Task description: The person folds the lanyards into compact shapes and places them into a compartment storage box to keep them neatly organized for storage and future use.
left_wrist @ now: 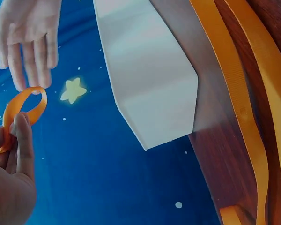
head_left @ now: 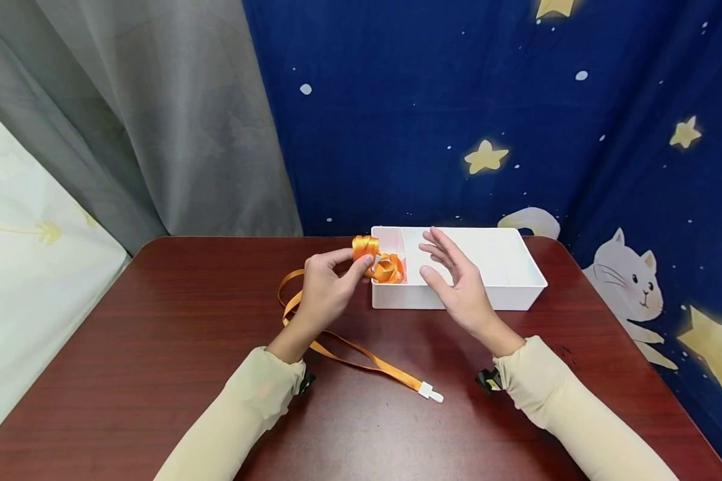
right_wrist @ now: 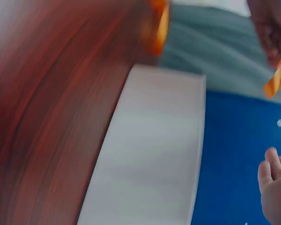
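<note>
My left hand (head_left: 327, 287) pinches a coiled orange lanyard (head_left: 365, 246) between thumb and fingers, just over the left end of a white box (head_left: 457, 298). In the left wrist view the held lanyard (left_wrist: 37, 111) forms an upright loop. Another orange coil (head_left: 388, 268) sits in the box's narrow left compartment, partly behind my fingertips. My right hand (head_left: 460, 287), fingers spread and holding nothing, hovers over the front of the box's wider compartment. An unrolled orange lanyard (head_left: 391, 371) with a white clip (head_left: 430, 392) lies on the table, passing under my left forearm.
The white box stands near the far edge of the dark red wooden table (head_left: 204, 321). Behind the table hang a grey curtain (head_left: 204, 120) and a blue curtain (head_left: 385, 120) with stars.
</note>
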`<action>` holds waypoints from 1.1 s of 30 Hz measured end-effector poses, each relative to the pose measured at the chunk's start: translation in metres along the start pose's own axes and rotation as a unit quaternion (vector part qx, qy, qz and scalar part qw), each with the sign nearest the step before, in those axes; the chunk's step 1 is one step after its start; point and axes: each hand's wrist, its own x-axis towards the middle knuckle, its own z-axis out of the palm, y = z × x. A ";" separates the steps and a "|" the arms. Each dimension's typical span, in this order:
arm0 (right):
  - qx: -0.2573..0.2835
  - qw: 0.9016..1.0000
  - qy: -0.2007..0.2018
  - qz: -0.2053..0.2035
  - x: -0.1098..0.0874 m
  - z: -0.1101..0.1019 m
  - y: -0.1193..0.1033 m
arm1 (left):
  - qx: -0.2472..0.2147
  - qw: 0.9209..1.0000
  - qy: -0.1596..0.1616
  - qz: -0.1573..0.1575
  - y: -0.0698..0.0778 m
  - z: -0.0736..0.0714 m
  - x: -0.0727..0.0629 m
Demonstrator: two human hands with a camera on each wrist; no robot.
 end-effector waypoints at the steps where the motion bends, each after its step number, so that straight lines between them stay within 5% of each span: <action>1: -0.039 0.999 0.003 0.004 0.000 -0.004 0.004 | 0.003 1.000 0.002 0.004 -0.001 0.001 0.001; 7: -0.205 0.976 0.021 0.067 -0.002 -0.024 0.029 | 0.066 0.998 0.009 0.024 -0.002 0.006 0.005; 16: -0.263 0.958 0.015 0.114 -0.003 -0.032 0.040 | 0.108 0.994 0.003 0.021 -0.008 0.018 0.010; 27: -0.349 0.923 -0.010 0.162 -0.009 -0.032 0.049 | 0.124 0.992 -0.010 0.005 -0.021 0.038 0.016; 33: -0.360 0.918 -0.008 0.169 -0.010 -0.030 0.049 | 0.126 0.992 -0.016 -0.017 -0.029 0.048 0.019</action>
